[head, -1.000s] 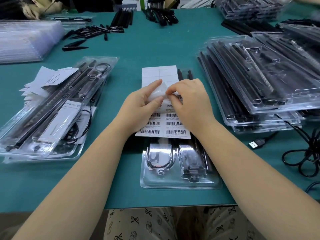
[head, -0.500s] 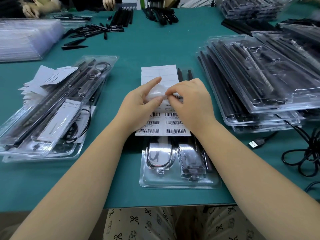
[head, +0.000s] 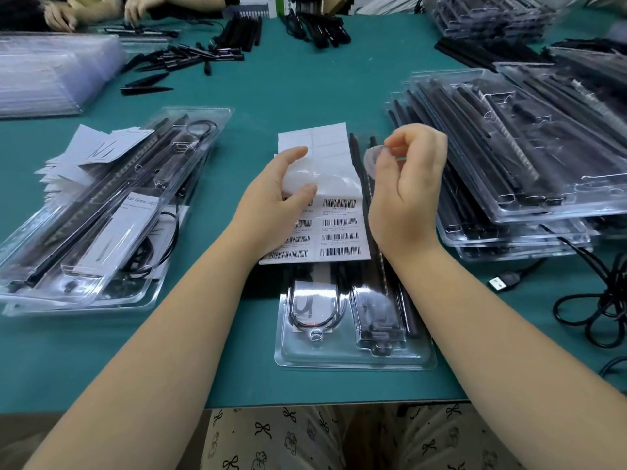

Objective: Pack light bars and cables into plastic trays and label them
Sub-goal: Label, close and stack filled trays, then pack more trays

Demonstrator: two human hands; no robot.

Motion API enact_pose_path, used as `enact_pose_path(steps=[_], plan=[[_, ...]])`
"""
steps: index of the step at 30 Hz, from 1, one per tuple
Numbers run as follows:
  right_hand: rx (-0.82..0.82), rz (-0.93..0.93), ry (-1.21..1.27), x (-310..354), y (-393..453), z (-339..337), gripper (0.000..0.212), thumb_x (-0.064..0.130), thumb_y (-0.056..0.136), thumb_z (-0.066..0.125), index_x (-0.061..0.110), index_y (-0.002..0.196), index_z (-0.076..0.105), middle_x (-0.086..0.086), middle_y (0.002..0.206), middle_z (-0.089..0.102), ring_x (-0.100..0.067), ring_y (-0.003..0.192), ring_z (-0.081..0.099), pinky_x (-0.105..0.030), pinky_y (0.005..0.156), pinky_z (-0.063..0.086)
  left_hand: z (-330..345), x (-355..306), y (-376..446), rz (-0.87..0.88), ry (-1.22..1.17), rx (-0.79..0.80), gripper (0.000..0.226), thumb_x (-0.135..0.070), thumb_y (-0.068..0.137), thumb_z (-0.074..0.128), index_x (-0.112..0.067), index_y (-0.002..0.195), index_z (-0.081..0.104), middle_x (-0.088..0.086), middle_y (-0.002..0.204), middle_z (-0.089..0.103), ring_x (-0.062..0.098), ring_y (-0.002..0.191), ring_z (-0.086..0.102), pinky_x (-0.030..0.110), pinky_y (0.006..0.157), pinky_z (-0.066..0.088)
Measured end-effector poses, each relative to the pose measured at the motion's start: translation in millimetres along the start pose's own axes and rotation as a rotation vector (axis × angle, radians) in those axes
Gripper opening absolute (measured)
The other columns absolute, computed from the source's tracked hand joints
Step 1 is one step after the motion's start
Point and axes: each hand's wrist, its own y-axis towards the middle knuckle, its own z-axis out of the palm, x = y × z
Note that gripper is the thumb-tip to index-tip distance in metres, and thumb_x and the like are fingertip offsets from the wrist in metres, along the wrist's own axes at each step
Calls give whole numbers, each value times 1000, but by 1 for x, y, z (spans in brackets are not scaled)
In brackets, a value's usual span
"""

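Label sheet (head: 334, 228) is laid across the packed tray (head: 353, 354) and pinned by left hand (head: 274, 205), thumb curled on its lifted edge, so it stays flat. Peeled label (head: 371, 161) is pinched by right hand (head: 407, 195) just right of the sheet, likely for sticking onto the tray.

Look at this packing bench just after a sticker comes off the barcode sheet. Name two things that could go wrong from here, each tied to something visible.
1. The peeled label, pinched in the right hand, looks curled; it may fold onto itself or stick to the fingers.
2. The label sheet lies over the packed tray, held bent by the left hand; it may slide or crease, and covers part of the lid where the label might go.
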Motion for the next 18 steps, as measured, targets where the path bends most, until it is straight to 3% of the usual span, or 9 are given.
enact_pose_path(steps=[2,4,6,8,14,16,18], plan=[[-1,6,-25,0,-2,-1,18,7,89,51,0,106,51,3,104,37,-27,94,48,-36,83,44,1,-1,-1,15,-7,-8,54,-36,89,61,-38,138,39,-15,92,57,-9,73,50,0,64,35],[63,37,-44,2,-4,-1,34,12,87,55,8,120,48,-1,112,35,-21,97,46,-29,87,43,1,-1,-2,59,14,39,80,-47,75,74,-36,142,31,-21,121,44,-9,105,43,3,84,31],[105,56,-64,2,-5,-1,42,14,85,57,16,126,47,0,114,33,-17,101,44,-29,91,41,-1,1,-3,63,98,97,108,-56,57,80,-36,146,22,-16,126,30,-4,115,31,13,94,26],[94,65,-85,0,-4,-1,38,13,85,58,15,123,51,-2,114,33,-18,103,41,-32,94,40,-6,3,-3,32,180,93,119,-58,52,81,-34,148,14,-12,127,22,5,120,26,20,100,20],[14,65,-75,-5,-3,-1,6,16,86,63,11,89,61,2,102,37,-18,98,45,-30,90,42,-34,2,-3,60,605,-144,111,-54,56,83,-35,147,22,6,155,6,28,140,7,50,113,10],[29,91,-76,-6,-2,-1,5,18,87,63,16,86,58,8,98,38,-16,96,45,-31,90,42,-42,2,-5,33,699,-172,105,-48,59,84,-36,145,26,6,158,-1,29,142,1,52,113,5],[37,112,-73,-6,-1,-1,8,20,88,61,21,85,54,15,95,37,-14,92,45,-30,88,42,-46,-1,-7,62,717,-176,87,-38,67,82,-34,142,38,7,157,14,29,140,12,48,112,12]])
